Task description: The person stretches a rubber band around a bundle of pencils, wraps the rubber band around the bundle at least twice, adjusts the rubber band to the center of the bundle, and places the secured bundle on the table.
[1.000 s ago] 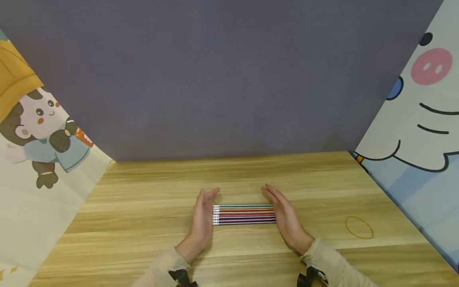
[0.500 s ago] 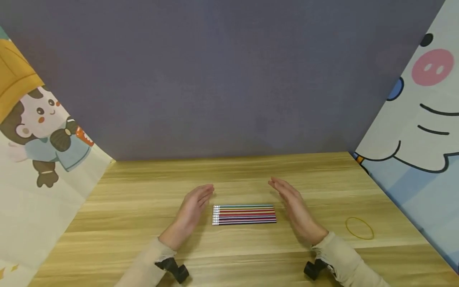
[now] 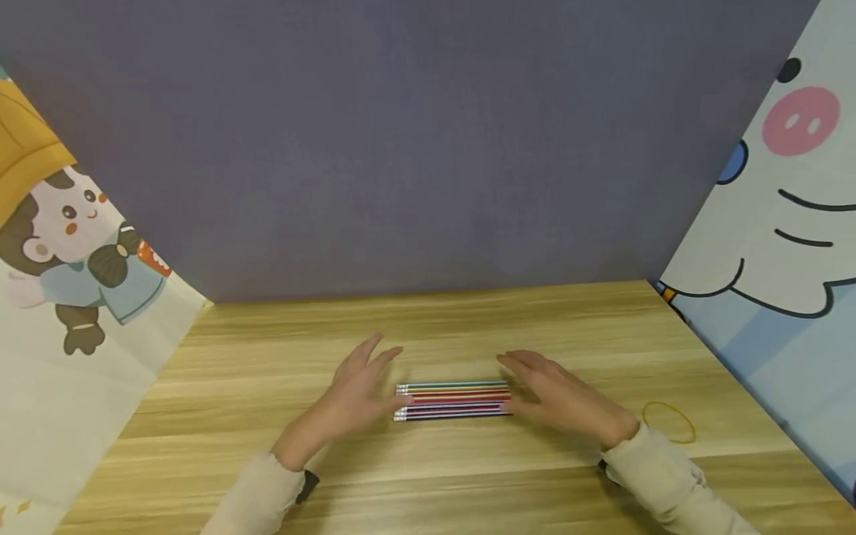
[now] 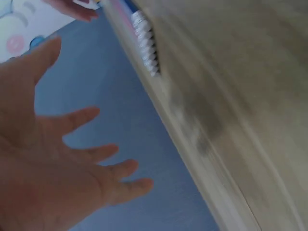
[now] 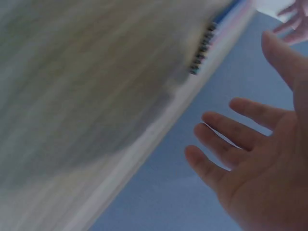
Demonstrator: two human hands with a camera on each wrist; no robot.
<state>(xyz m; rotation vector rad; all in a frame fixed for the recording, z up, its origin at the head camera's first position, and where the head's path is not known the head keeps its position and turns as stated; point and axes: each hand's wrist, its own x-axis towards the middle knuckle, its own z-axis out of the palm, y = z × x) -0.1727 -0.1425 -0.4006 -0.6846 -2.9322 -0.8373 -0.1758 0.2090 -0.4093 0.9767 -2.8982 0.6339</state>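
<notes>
Extending beneath the fingers of the left hand (image 3: 348,403) and the right hand (image 3: 565,397) is a wood-grain table (image 3: 455,483). A grey board (image 3: 428,148) stands well beyond the fingertips. Well out from the left fingers is a panel (image 3: 40,416) printed with a cartoon child (image 3: 80,230); well out from the right fingers is a panel (image 3: 796,275) printed with a pink snout (image 3: 801,121). A yellow rubber band (image 3: 679,412) lies on the table outside the right fingers, just beside that wrist as seen from the head. Pale sleeves (image 3: 257,494) cover both forearms.

A row of coloured pencils (image 3: 455,394) lies flat on the table between the two sets of fingers, silver ends toward the left ones. From the head, both thumbs partly cover the row's ends.

Left fingers: spread wide, thumb well apart, holding nothing. Right fingers: slightly parted and a little bent, thumb well away from them, likewise holding nothing. Each wrist view shows a gap between the thumb and the near pencil ends. The pencils are blurred in both wrist views.
</notes>
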